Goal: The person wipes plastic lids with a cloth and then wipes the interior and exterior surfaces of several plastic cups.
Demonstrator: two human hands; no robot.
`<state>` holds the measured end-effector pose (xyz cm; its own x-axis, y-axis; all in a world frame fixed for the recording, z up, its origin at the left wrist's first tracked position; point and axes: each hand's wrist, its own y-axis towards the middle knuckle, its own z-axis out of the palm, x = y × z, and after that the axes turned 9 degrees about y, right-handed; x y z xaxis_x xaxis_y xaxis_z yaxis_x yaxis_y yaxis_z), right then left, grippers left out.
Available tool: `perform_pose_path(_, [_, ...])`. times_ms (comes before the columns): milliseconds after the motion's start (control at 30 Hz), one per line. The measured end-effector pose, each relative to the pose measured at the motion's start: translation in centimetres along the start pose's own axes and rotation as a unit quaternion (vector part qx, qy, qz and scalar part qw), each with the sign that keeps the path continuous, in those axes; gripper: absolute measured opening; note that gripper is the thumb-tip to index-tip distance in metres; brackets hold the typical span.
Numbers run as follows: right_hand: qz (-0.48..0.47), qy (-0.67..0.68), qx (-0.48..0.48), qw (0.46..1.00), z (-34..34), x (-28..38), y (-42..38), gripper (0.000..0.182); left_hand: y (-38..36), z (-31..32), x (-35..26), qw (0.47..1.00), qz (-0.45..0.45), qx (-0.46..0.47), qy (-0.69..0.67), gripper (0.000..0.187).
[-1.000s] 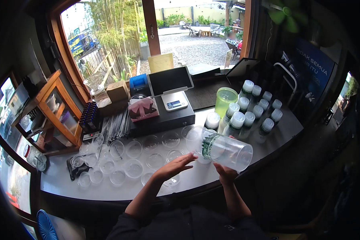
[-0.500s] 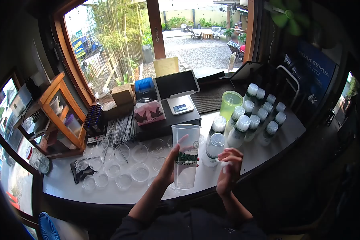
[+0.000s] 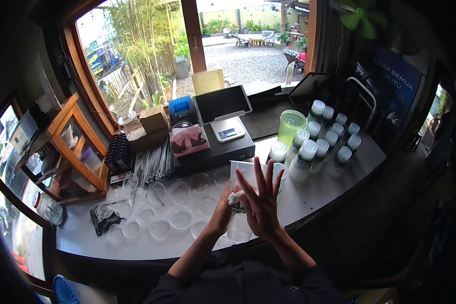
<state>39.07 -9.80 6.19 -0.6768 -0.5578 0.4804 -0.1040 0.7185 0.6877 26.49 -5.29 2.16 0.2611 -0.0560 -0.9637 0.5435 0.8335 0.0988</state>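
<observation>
My left hand (image 3: 222, 213) is wrapped round the left side of a clear plastic cup (image 3: 239, 228), which stands upright above the counter's front edge. A dark green printed band on the cup is mostly hidden. My right hand (image 3: 262, 210) is spread across the near side of the cup, its back towards me and fingers apart. A small white crumpled wad, like tissue (image 3: 234, 197), shows between the two hands against the cup. Whether the right thumb pinches it is hidden. Just behind my right fingers is another lidded cup (image 3: 281, 175), partly covered.
Many clear round lids (image 3: 180, 217) lie on the counter (image 3: 106, 249) at left. Lidded cups (image 3: 303, 164) stand in rows at right, beside a green tub (image 3: 292, 121). Behind are a tablet on a stand (image 3: 223, 105), a pink tissue pack (image 3: 188, 141) and wrapped straws (image 3: 152, 162).
My right hand has moved left and up onto the cup, and its curled fingers have spread. The white wad has come with it. The cup in my left hand has shifted slightly right.
</observation>
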Motion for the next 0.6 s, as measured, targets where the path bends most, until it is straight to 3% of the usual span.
perform_pose_path(67, [0.009,0.013,-0.021,1.0,-0.4,-0.6,0.4,0.053,0.0,0.6,0.5,0.999,-0.026,-0.002,-0.045,0.066])
perform_pose_path(200, [0.005,0.079,0.04,0.996,-0.7,-0.6,-1.1,0.05,0.6,0.8,1.1,0.997,-0.051,-0.039,-0.043,0.065])
perform_pose_path(267, [-0.007,0.105,0.072,0.992,-1.0,-0.3,-2.4,0.052,0.3,1.3,0.2,0.999,0.004,-0.01,-0.045,0.066])
perform_pose_path(333, [-0.054,0.126,0.065,0.988,-0.6,-1.2,-4.4,0.053,0.6,2.2,-1.5,0.997,-0.005,-0.005,-0.08,0.068])
perform_pose_path(433, [-0.115,0.12,-0.032,0.986,-1.5,-3.0,-7.1,0.049,1.6,2.5,-1.5,0.99,-0.042,-0.025,-0.134,0.073])
perform_pose_path(467, [-0.066,0.145,-0.151,0.976,-1.7,-3.1,-7.6,0.033,1.7,2.6,-1.7,0.99,-0.039,-0.007,-0.132,0.074])
perform_pose_path(533, [0.003,0.264,-0.418,0.869,-2.3,-2.9,-6.3,0.016,2.1,3.2,-1.7,0.994,-0.023,-0.025,-0.109,0.076])
perform_pose_path(600, [0.044,0.25,-0.444,0.859,-3.5,-3.9,-6.9,0.016,2.4,3.7,-1.1,0.994,-0.022,-0.002,-0.111,0.077])
